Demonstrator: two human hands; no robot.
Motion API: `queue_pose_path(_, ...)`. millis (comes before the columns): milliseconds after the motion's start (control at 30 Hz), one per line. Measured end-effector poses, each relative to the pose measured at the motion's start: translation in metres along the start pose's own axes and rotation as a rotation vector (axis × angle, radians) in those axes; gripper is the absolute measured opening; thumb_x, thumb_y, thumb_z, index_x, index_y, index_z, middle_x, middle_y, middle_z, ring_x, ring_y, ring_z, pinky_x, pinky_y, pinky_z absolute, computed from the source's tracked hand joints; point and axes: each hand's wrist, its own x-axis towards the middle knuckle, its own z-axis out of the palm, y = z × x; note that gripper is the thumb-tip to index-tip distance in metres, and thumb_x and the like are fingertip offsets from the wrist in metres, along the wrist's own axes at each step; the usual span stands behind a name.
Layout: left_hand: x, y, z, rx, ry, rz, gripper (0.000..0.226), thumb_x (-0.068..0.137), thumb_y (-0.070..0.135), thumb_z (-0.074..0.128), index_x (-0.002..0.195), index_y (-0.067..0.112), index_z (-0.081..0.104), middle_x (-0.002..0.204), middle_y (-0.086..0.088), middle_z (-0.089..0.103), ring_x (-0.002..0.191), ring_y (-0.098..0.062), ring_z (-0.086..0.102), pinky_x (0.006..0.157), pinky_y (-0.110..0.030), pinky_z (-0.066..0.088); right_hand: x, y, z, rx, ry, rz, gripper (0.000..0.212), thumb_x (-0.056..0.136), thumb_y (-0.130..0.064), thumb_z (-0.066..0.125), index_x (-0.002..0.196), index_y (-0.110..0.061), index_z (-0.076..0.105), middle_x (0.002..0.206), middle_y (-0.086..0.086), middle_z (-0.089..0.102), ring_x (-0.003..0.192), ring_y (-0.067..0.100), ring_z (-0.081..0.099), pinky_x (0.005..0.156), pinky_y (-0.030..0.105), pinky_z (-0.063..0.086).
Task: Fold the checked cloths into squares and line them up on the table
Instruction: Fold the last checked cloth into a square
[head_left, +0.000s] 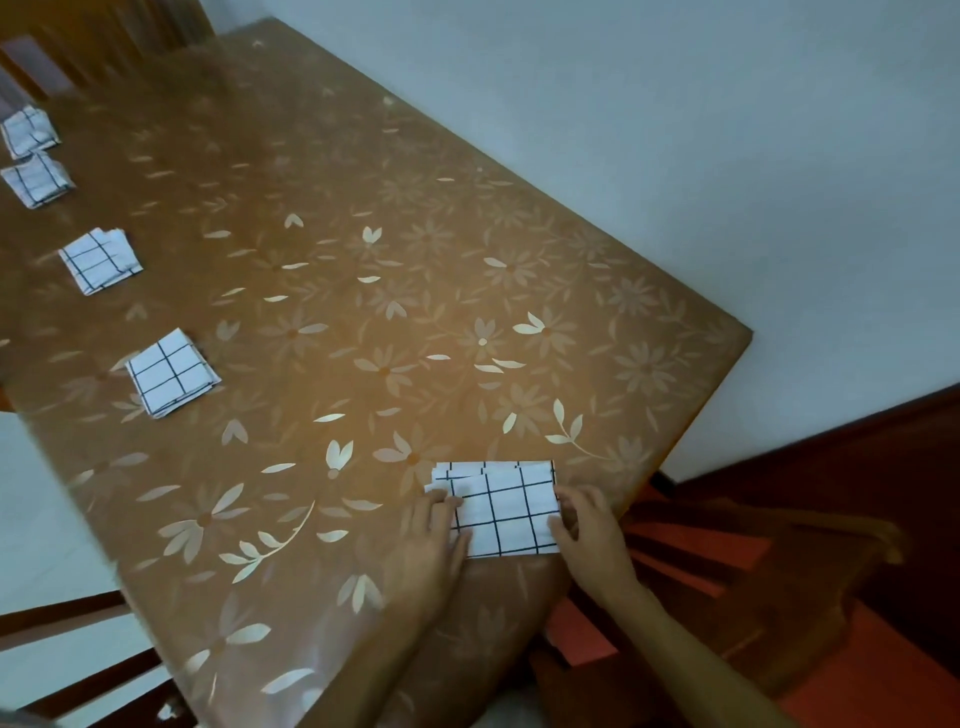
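Table (363, 312): cloth (506, 512) lies crosswise.

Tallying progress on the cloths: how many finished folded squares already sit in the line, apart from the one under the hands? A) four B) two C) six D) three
A: four folded squares line the table's left side.

No readable text, labels or numbers anywhere (only patterns, no writing).
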Motion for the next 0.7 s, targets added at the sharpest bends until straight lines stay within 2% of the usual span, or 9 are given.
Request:
queue_pose_path(67,0.007,0.002,0.007,0.087,-0.024,0.08,0.043,0.091,0.044,0.043,0.124,0.023,0.062,0.13,-0.004,0.06,0.118,-0.026,0.056,0.088,-0.042,0.056,-0.001,0.0,0.001,-0.018,0.013,0.006,0.033,0.095,-0.024,0.057,0.128,-0.018,0.055,0.131,0.0,0.047,0.098,0.008,0.053,0.083,0.022,0.044)
queue_pose_path(200,0.018,0.005,0.014,0.227,-0.102,0.23,0.042,0.093,0.038,0.042,0.122,0.018,0.067,0.136,-0.008,0.061,0.125,-0.028,0.057,0.098,-0.048,0.052,-0.003,-0.004,0.004,-0.072,0.085,0.034,0.043,0.096,-0.025,0.056,0.137,-0.017,0.046,0.137,0.003,0.045,0.104,0.009,0.051,0.081,0.022,0.043)
queue_pose_path(267,0.024,0.005,0.016,0.25,-0.151,0.243,0.043,0.094,0.038,0.04,0.122,0.018,0.067,0.137,-0.009,0.06,0.125,-0.029,0.059,0.1,-0.05,0.05,-0.004,-0.005,0.007,-0.155,0.144,-0.085,0.042,0.094,-0.023,0.054,0.136,-0.015,0.048,0.137,0.006,0.047,0.111,0.011,0.048,0.089,0.025,0.046)
queue_pose_path(367,0.031,0.002,0.02,0.261,-0.228,0.253,0.047,0.095,0.038,0.035,0.124,0.017,0.066,0.142,-0.012,0.056,0.128,-0.031,0.056,0.102,-0.054,0.048,-0.001,-0.008,0.018,-0.357,0.186,-0.291,0.043,0.091,-0.027,0.04,0.128,-0.014,0.056,0.14,0.011,0.052,0.126,0.024,0.052,0.101,0.041,0.049)
queue_pose_path(500,0.033,-0.002,0.024,0.241,-0.244,0.277,0.05,0.096,0.041,0.035,0.127,0.015,0.063,0.148,-0.014,0.05,0.133,-0.033,0.051,0.107,-0.056,0.043,0.006,-0.02,0.034,-0.547,0.047,-0.416,0.053,0.096,-0.029,0.024,0.131,-0.012,0.06,0.143,0.011,0.053,0.131,0.025,0.053,0.102,0.043,0.049)
queue_pose_path(600,0.034,0.002,0.023,0.197,-0.186,0.311,0.053,0.096,0.041,0.037,0.138,0.013,0.054,0.153,-0.014,0.043,0.14,-0.032,0.043,0.114,-0.056,0.034,0.011,-0.018,0.049,-0.577,-0.075,-0.401,0.058,0.09,-0.029,0.03,0.14,-0.01,0.051,0.152,0.008,0.042,0.142,0.023,0.038,0.112,0.042,0.038)
queue_pose_path(700,0.04,0.006,0.025,0.187,-0.168,0.336,0.059,0.097,0.039,0.035,0.148,0.011,0.04,0.157,-0.013,0.035,0.145,-0.029,0.036,0.116,-0.054,0.028,0.011,-0.014,0.059,-0.518,-0.125,-0.371,0.061,0.092,-0.028,0.028,0.15,-0.009,0.035,0.159,0.003,0.022,0.148,0.019,0.018,0.119,0.041,0.025)
